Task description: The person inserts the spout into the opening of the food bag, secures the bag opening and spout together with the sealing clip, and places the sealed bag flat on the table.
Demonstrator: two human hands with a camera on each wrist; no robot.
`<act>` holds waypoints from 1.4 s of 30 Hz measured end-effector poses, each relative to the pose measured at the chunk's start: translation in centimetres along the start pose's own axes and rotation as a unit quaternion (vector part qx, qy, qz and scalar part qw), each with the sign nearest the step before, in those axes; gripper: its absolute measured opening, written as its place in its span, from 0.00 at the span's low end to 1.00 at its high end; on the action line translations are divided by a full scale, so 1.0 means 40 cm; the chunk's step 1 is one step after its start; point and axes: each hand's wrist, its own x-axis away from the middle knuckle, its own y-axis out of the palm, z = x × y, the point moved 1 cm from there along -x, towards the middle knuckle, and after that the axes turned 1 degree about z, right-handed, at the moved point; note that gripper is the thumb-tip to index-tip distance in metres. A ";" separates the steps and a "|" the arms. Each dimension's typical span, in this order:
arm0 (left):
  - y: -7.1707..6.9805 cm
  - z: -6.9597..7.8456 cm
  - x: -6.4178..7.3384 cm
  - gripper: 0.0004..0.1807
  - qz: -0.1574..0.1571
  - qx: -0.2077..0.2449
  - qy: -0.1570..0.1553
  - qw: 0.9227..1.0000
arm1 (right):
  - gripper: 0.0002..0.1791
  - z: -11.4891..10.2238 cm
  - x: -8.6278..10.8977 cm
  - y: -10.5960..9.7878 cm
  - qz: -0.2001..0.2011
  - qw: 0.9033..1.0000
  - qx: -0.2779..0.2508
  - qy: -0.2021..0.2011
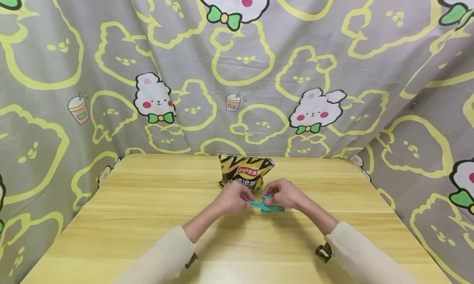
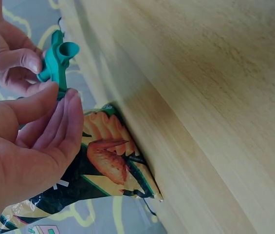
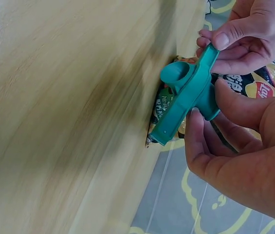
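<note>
In front of me a teal bag clip with a round pouring spout (image 1: 266,206) is held between both hands above the table. My left hand (image 1: 233,198) pinches one end of it between thumb and fingertips, as the left wrist view of that hand (image 2: 30,146) also shows. The thumb and fingers of my right hand (image 3: 247,141) grip the round part at the clip's middle, on the side opposite the flared spout (image 3: 176,73). Just behind the hands stands a black and yellow Lay's chip bag (image 1: 244,162), its lower part partly hidden by them.
The wooden table (image 1: 155,193) stretches out on both sides of the hands. A grey curtain (image 1: 252,94) with yellow outlines and white cartoon animals hangs behind it and along the sides. Dark wrist devices (image 1: 324,253) sit at the cream sleeves (image 1: 366,251).
</note>
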 end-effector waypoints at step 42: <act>-0.018 -0.006 0.000 0.09 -0.015 0.034 0.001 0.999 | 0.08 -0.001 -0.005 -0.004 -0.005 0.999 -0.035 0.005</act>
